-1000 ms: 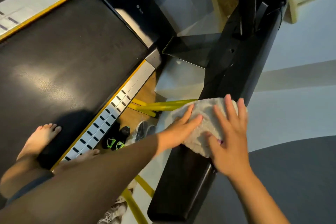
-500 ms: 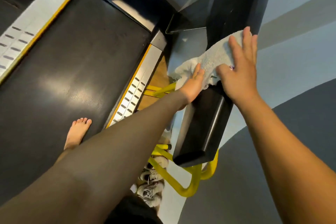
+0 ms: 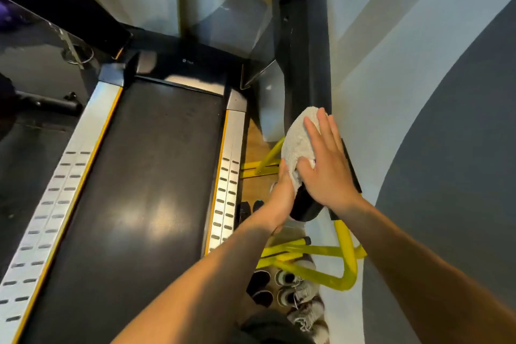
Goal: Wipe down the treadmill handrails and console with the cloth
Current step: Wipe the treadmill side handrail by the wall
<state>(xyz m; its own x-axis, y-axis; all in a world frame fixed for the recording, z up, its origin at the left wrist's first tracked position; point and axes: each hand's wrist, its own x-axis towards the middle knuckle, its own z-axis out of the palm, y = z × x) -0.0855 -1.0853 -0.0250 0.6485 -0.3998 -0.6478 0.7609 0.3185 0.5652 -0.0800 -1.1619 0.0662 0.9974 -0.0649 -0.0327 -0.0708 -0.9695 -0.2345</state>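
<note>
A pale grey terry cloth [image 3: 296, 145] is draped over the black right handrail [image 3: 305, 205] of the treadmill. My right hand [image 3: 326, 167] lies flat on the cloth from the outer side, fingers straight and pointing up the rail. My left hand [image 3: 283, 193] presses against the cloth's lower inner edge with straight fingers. The rail runs up into the black upright post [image 3: 307, 50]. The console is out of view.
The black belt [image 3: 145, 190] lies at the left between silver side rails [image 3: 227, 176]. A yellow tube frame [image 3: 343, 260] and several shoes [image 3: 290, 288] sit on the floor below the handrail. A grey and white wall [image 3: 432, 120] is close on the right.
The view has swung so the belt now runs straight ahead. Both hands stayed on the cloth and slid it along the handrail; the rail's lower end now shows under my palms.
</note>
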